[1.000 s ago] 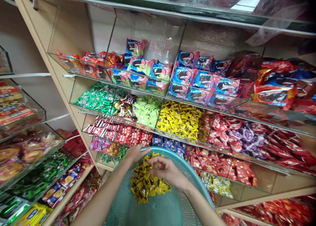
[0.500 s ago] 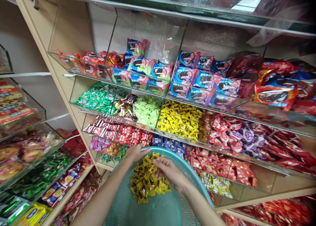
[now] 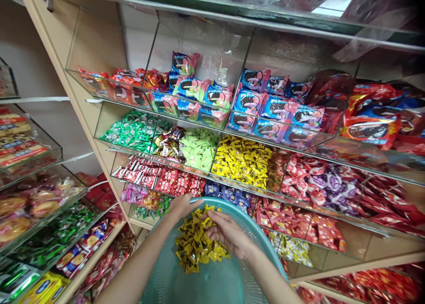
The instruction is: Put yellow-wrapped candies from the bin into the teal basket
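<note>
A green plastic basket (image 3: 265, 233) with perforated sides is right below me, tilted toward the shelves. My left hand (image 3: 182, 208) is closed over its far rim, left of centre. Inside lies a heap of small yellow-wrapped candies (image 3: 192, 246) with black print. My right hand (image 3: 227, 233) reaches in from the right, over the heap's right side. Its fingers are loosely bent and apart, with the fingertips at the candies; I see nothing gripped in them. Just beyond the basket, a shelf bin holds more of the same yellow candies (image 3: 244, 162).
Clear-fronted bins around it hold green-wrapped candies (image 3: 128, 131), pale green ones (image 3: 199, 149), red packets (image 3: 181, 182) and purple-and-white candies (image 3: 334, 184). Blue-and-pink cookie packs (image 3: 249, 100) stand above. A wooden upright (image 3: 63, 82) separates another snack shelf (image 3: 29, 153) at left.
The fingers of my right hand have spread a little and shifted slightly left over the candies. My left hand and the basket stay put.
</note>
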{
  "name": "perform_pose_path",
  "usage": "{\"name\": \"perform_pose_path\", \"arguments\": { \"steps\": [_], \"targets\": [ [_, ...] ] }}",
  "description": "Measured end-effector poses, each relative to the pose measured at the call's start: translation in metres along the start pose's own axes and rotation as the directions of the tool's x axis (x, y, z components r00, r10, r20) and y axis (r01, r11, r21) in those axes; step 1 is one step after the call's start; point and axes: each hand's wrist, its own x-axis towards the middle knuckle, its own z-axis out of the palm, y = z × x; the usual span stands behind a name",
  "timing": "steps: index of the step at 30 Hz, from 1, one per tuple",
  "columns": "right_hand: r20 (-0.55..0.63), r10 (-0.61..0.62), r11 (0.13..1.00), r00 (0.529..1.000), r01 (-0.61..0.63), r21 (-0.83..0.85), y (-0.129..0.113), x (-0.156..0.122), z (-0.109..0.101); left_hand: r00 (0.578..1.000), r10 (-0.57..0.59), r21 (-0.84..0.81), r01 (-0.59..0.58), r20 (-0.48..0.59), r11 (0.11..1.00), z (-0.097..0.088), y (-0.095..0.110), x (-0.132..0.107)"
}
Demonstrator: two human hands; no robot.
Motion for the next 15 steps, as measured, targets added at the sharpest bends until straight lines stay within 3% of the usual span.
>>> {"name": "perform_pose_path", "arguments": {
  "steps": [5, 10, 15],
  "targets": [
    [-0.039, -0.018, 0.998, 0.999, 0.020, 0.055, 0.004, 0.003, 0.001, 1.000, -0.003, 0.001, 0.003, 0.024, 1.000, -0.001, 0.001, 0.000],
    [-0.217, -0.067, 0.963, 0.974, 0.120, 0.242, 0.006, 0.014, -0.002, 0.999, 0.032, -0.008, -0.032, 0.022, 0.999, -0.003, 0.000, -0.002],
    [-0.344, -0.030, 0.913, 0.938, 0.166, 0.372, 0.008, 0.026, -0.012, 0.996, 0.059, -0.060, -0.055, 0.060, 0.997, -0.009, -0.002, -0.004]
  ]
}}
